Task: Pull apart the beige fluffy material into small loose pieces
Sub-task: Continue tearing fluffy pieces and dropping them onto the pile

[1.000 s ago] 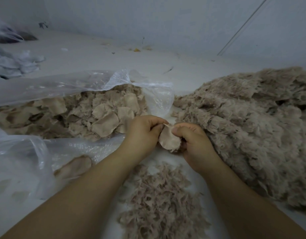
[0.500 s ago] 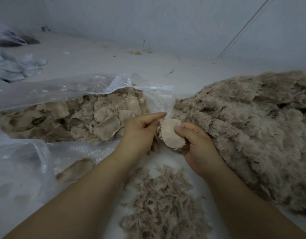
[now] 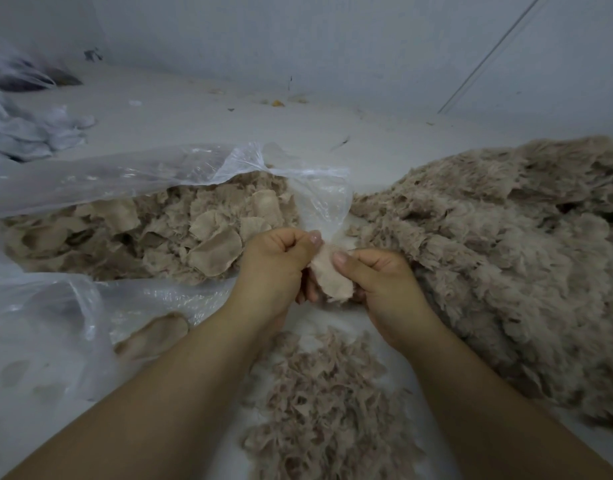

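Fingers of left hand (image 3: 277, 268) and right hand (image 3: 384, 289) pinching flat beige fluffy piece (image 3: 331, 278), shredded pile (image 3: 319, 410) at 6 o'clock, crinkled plastic bag (image 3: 125, 174) at 9 o'clock.

Plastic bag (image 3: 90, 181) is crowding my left, big fluffy heap (image 3: 506, 254) is blocking my right, shredded pile (image 3: 319, 403) is lying between my forearms; bare surface (image 3: 229, 123) is lying open ahead.
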